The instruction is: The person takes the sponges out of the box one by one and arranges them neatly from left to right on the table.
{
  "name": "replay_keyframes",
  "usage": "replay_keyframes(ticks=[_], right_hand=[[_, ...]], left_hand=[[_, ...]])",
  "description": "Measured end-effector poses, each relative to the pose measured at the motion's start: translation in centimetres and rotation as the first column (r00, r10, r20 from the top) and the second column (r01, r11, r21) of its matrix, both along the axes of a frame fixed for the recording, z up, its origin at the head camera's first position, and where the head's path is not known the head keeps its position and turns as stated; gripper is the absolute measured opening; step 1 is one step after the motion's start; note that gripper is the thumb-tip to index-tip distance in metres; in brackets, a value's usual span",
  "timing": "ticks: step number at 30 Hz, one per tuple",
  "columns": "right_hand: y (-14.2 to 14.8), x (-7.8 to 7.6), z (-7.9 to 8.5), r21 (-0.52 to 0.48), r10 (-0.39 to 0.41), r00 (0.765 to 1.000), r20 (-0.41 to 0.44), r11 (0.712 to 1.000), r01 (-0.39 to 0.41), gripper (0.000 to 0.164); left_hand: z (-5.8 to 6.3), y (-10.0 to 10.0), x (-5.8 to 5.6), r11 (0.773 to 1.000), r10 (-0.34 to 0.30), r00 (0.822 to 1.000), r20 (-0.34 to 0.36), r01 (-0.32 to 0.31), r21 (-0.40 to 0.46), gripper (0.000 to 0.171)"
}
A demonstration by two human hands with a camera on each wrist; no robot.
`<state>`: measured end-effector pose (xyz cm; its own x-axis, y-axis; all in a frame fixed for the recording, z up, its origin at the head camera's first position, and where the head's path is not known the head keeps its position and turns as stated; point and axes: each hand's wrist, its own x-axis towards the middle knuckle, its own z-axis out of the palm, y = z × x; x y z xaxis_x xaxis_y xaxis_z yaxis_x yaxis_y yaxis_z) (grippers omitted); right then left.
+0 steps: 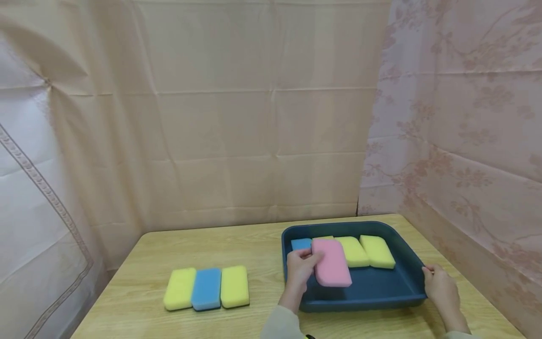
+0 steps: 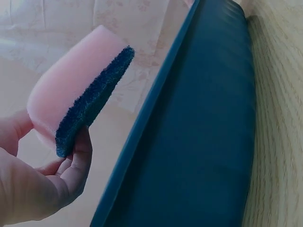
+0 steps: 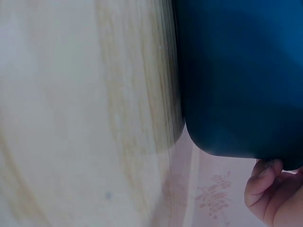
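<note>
My left hand [image 1: 299, 269] pinches a pink sponge [image 1: 331, 263] by its left edge, above the left part of a dark blue tray [image 1: 364, 301]. In the left wrist view the pink sponge [image 2: 75, 71] shows a dark scouring layer [image 2: 97, 101] on one face, with thumb and fingers on either side. At the tray's right side, my right hand [image 1: 442, 287] grips the rim. The right wrist view has the curled fingers [image 3: 265, 182] at the tray's edge. Inside the tray lie a blue sponge [image 1: 301, 244] and yellow sponges [image 1: 351, 252], partly hidden behind the pink one.
On the wooden table [image 1: 139, 263], left of the tray, a yellow sponge [image 1: 179, 288], a blue sponge [image 1: 206, 288] and another yellow sponge [image 1: 235, 286] lie side by side. A beige curtain [image 1: 254, 117] hangs behind; a floral cloth [image 1: 478, 141] borders the right.
</note>
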<state>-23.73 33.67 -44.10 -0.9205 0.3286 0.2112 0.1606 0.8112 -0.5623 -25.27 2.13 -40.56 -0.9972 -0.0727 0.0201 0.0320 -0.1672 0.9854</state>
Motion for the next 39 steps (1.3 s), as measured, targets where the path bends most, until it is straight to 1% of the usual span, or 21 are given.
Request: replay_keyframes(ticks=[11,19,25,33,39], right_hand=[[-0.1,0.0,0.2,-0.011,-0.002,1.0,0.016,1.0,0.002,0.031],[-0.1,0.0,0.3,-0.015,0.003,1.0,0.013,1.0,-0.002,0.033],[0.0,0.0,0.2,-0.019,-0.006,1.0,0.011,1.0,0.006,0.032],[-0.1,0.1,0.3,-0.014,-0.003,1.0,0.008,1.0,0.003,0.032],[-0.2,0.1,0.3,-0.018,-0.006,1.0,0.007,1.0,0.006,0.032]], left_hand=[[0.3,-1.9,0.5,1.0,0.007,1.0,-0.006,-0.007,-0.001,0.031],[0.3,-3.5,0.4,0.998,0.056,0.998,0.043,-0.056,0.002,0.036],[0.3,-4.8,0.3,0.995,0.09,0.993,0.077,-0.094,0.041,0.036],[0.0,-6.1,0.5,0.989,0.097,0.993,0.063,-0.103,0.109,0.038],[-0.2,-7.4,0.6,0.982,0.127,0.99,0.07,-0.135,0.134,0.041]])
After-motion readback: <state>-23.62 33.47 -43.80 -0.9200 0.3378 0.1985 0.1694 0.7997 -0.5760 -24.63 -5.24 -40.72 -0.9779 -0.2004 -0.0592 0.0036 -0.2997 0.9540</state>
